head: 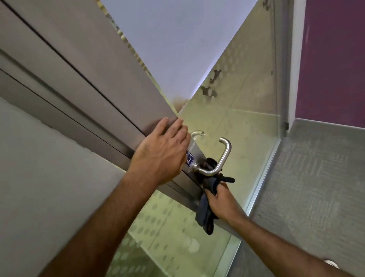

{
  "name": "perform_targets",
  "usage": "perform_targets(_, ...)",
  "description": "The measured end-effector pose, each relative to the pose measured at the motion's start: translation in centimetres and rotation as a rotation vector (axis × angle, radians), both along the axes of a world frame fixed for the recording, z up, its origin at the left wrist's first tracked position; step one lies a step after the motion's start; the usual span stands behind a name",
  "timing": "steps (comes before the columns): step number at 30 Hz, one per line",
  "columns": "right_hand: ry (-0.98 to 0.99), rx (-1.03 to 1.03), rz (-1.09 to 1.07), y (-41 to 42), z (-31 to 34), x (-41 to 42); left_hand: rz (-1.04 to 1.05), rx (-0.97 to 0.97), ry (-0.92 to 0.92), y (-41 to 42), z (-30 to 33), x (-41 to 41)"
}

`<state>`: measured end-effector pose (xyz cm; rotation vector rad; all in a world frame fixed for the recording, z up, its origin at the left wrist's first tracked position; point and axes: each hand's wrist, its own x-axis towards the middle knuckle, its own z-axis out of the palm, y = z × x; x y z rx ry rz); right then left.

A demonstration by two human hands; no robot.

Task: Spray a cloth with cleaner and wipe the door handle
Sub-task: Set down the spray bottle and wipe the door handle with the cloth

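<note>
A brushed steel lever door handle (223, 157) sticks out from a metal lock plate on the edge of a glass door. My right hand (220, 203) grips a dark grey cloth (205, 213) just below the handle; the cloth's upper end is looped around the lever's base near the plate, and its lower end hangs down. My left hand (164, 149) lies flat on the grey door frame, fingers together over the frame's edge, just left of the handle. No spray bottle is in view.
The glass door (246, 102) carries a frosted dot pattern. A second steel handle (196, 134) shows behind the door edge. A blue sticker (189, 159) sits on the lock plate. Grey carpet (322, 182) and a purple wall (340, 49) lie to the right.
</note>
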<state>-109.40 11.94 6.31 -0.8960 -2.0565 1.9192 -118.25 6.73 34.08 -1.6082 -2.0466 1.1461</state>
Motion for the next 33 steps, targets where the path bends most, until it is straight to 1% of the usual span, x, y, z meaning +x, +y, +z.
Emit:
perform_targets(2,0.009,0.189,0.096,-0.3,-0.2,1.0,-0.003,-0.002,0.002,0.0,0.0,0.1)
perform_targets(3,0.017,0.248,0.128,-0.1,-0.6,1.5,-0.001,-0.003,0.002,0.0,0.0,0.1)
perform_targets(5,0.021,0.332,0.116,0.3,-1.2,1.9,0.002,-0.002,0.003,0.0,0.0,0.1)
perform_targets(6,0.019,0.354,0.072,0.5,-1.3,1.7,0.000,0.001,0.005,0.0,0.0,0.0)
perform_targets(7,0.004,0.297,-0.023,0.9,-1.3,1.4,-0.006,0.004,0.005,0.0,0.0,-0.1)
perform_targets(8,0.002,0.116,-0.164,1.2,-1.1,1.1,-0.010,0.001,0.003,0.0,0.0,0.0)
perform_targets(10,0.088,-0.308,-0.469,2.0,-0.4,1.1,-0.011,-0.001,0.006,-0.1,-0.1,0.0)
perform_targets(11,0.154,-0.400,-0.595,2.4,0.3,1.3,-0.012,0.000,0.009,-0.1,-0.1,0.0)
perform_targets(12,0.216,-0.406,-0.671,2.8,1.2,1.5,-0.013,0.000,0.011,-0.1,-0.2,-0.1)
perform_targets(13,0.272,-0.357,-0.702,3.2,2.2,1.6,-0.014,0.002,0.013,0.0,-0.2,-0.1)
perform_targets(14,0.324,-0.249,-0.685,3.5,3.3,1.5,-0.015,0.007,0.014,0.0,-0.2,-0.2)
perform_targets(15,0.332,-0.053,-0.614,3.7,4.4,1.3,-0.015,0.014,0.013,0.0,-0.2,-0.2)
perform_targets(18,0.251,0.664,-0.224,3.4,7.2,0.5,-0.022,0.015,0.029,0.0,-0.1,-0.1)
perform_targets(19,0.206,0.815,-0.130,3.2,7.7,0.2,-0.024,0.011,0.034,0.0,-0.1,0.0)
perform_targets(20,0.164,0.872,-0.069,3.1,8.1,0.3,-0.024,0.007,0.037,0.0,-0.1,0.0)
perform_targets(22,0.117,0.888,0.025,3.4,8.1,0.7,-0.027,0.014,0.036,0.0,-0.1,0.0)
perform_targets(26,0.217,0.890,0.253,5.7,8.1,2.5,-0.036,0.011,0.032,-0.1,0.0,0.2)
perform_targets(27,0.238,0.885,0.266,6.5,8.4,2.8,-0.033,0.011,0.030,-0.2,0.0,0.2)
perform_targets(28,0.260,0.886,0.210,7.6,8.6,2.9,-0.030,0.012,0.028,-0.2,0.0,0.2)
perform_targets(31,0.307,0.841,-0.151,11.6,9.3,1.8,-0.023,0.018,0.016,0.0,0.1,0.2)
perform_targets(32,0.284,0.835,-0.205,12.7,9.4,1.3,-0.026,0.024,0.018,0.0,0.1,0.2)
perform_targets(33,0.239,0.818,-0.198,13.3,9.4,0.6,-0.027,0.024,0.021,0.0,0.1,0.1)
